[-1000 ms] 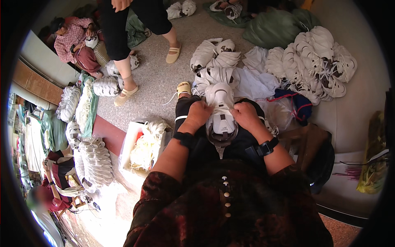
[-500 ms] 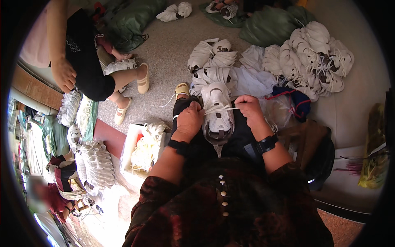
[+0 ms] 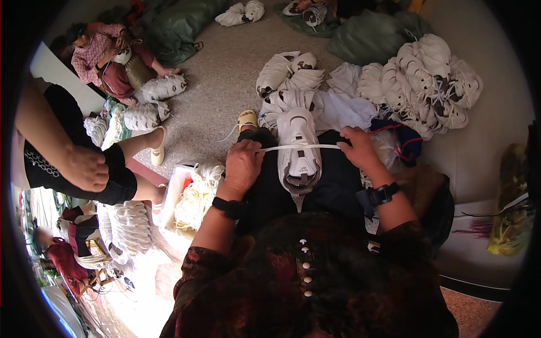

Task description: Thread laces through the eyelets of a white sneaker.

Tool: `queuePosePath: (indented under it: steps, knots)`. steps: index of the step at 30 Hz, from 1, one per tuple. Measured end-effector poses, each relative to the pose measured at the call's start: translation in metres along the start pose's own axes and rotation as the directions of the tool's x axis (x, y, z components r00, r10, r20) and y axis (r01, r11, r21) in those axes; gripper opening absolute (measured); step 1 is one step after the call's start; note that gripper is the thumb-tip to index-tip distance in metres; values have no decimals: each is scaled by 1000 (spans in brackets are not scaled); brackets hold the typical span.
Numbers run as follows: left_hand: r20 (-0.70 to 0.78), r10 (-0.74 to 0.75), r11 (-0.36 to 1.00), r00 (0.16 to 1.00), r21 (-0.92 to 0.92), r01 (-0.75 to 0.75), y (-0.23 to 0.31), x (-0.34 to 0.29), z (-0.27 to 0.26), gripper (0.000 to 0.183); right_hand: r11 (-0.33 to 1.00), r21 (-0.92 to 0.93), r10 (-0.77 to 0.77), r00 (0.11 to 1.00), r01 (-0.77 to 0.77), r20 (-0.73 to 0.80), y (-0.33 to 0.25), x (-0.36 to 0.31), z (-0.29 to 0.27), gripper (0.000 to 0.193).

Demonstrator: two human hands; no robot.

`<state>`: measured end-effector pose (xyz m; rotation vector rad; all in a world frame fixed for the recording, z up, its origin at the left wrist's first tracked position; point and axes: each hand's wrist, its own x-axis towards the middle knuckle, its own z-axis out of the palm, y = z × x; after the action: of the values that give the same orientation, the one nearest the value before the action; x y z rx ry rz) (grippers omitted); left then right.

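A white and grey sneaker (image 3: 299, 163) lies along my lap between my thighs, its heel toward me. A white shoelace (image 3: 298, 147) runs straight and taut across its top. My left hand (image 3: 243, 164) is closed on the lace's left end, beside the shoe. On the other side, my right hand (image 3: 360, 147) pinches the right end between thumb and fingers. Both hands are held apart at about the same height, clear of the sneaker. The lace seems to cross over the tongue area; whether it passes through eyelets is too small to tell.
Left of my legs stands a white box (image 3: 172, 211) of loose laces (image 3: 200, 197). White shoes (image 3: 290, 76) lie beyond my knees, with a larger shoe pile (image 3: 431, 79) at right. A person's hand (image 3: 84, 168) and legs are close at left; another person (image 3: 107, 56) sits farther back.
My hands have moved apart, drawing the lace from a loose bundle into one straight line. The person at left has walked nearer, uncovering the seated person behind.
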<state>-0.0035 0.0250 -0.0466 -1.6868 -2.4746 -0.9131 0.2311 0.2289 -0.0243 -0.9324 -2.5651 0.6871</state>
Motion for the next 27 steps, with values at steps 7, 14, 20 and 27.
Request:
queuePosePath:
  steps: [7, 14, 20, 27]
  knots:
    - [13, 177, 977, 984, -126, -174, 42, 29, 41, 32, 971, -100, -214, 976, 216, 24, -50, 9, 55, 30]
    - [49, 70, 988, 996, -143, -62, 46, 41, 47, 20, 970, -148, -194, 981, 194, 17, -41, 18, 59, 25]
    - [29, 235, 888, 972, -412, -202, 40, 17, 37, 15, 969, 167, -171, 982, 182, -78, -37, 8, 62, 26]
    - [124, 276, 778, 953, -611, -146, 33, 31, 41, 14, 970, 226, -100, 994, 88, 42, -41, 35, 53, 8]
